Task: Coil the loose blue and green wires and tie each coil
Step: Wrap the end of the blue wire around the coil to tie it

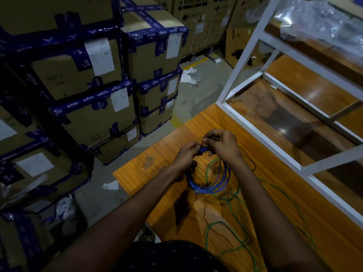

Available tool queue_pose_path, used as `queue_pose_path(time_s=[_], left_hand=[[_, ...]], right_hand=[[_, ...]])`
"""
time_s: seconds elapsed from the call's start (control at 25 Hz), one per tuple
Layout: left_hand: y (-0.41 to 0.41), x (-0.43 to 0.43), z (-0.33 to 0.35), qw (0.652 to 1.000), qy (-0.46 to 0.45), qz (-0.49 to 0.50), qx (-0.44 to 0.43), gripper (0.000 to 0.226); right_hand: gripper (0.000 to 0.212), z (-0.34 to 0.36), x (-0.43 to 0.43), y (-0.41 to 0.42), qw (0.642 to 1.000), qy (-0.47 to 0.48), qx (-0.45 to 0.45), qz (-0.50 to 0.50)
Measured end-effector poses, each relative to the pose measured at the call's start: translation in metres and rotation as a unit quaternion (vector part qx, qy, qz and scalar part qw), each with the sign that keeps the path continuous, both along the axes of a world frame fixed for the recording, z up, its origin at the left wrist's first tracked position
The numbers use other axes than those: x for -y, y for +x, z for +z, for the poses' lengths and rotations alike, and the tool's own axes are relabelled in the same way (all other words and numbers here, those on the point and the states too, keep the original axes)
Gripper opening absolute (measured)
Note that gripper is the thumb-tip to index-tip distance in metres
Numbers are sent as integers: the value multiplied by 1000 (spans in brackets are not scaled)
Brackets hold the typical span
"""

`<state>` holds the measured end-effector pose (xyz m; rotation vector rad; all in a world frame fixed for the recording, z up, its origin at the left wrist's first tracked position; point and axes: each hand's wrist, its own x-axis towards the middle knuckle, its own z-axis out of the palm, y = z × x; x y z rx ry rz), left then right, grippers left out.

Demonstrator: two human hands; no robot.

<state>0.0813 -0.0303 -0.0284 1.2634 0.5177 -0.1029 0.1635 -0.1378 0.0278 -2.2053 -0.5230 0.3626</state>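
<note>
A blue wire coil (208,188) hangs in a round loop just above the orange wooden table (163,146). My left hand (187,152) grips the top of the coil. My right hand (221,145) pinches a thin black tie at the same spot, thumb and finger closed on it. The black tie's tail (250,160) trails to the right over the table. A loose green wire (232,213) lies uncoiled on the table below and right of the coil, partly running under my right forearm.
A white metal frame shelf (275,138) with wooden boards stands on the table's right side. Stacked cardboard boxes (94,75) with blue tape fill the left. Scraps of paper (188,75) lie on the concrete floor.
</note>
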Motion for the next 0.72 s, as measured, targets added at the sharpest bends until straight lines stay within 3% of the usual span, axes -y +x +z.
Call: queue_pose_path(time_s=[0.16, 0.28, 0.6, 0.72], left_hand=[[1, 2, -4, 992, 108, 48, 41, 28], [0, 2, -8, 961, 235, 121, 86, 23], [-7, 2, -7, 835, 465, 157, 251, 13], [-9, -4, -4, 763, 550, 161, 299, 20]], right_hand=[[17, 1, 0, -1, 999, 34, -37, -15], [13, 1, 0, -3, 996, 65, -61, -19], [8, 2, 13, -16, 983, 140, -113, -36], [15, -2, 25, -27, 979, 160, -96, -83]])
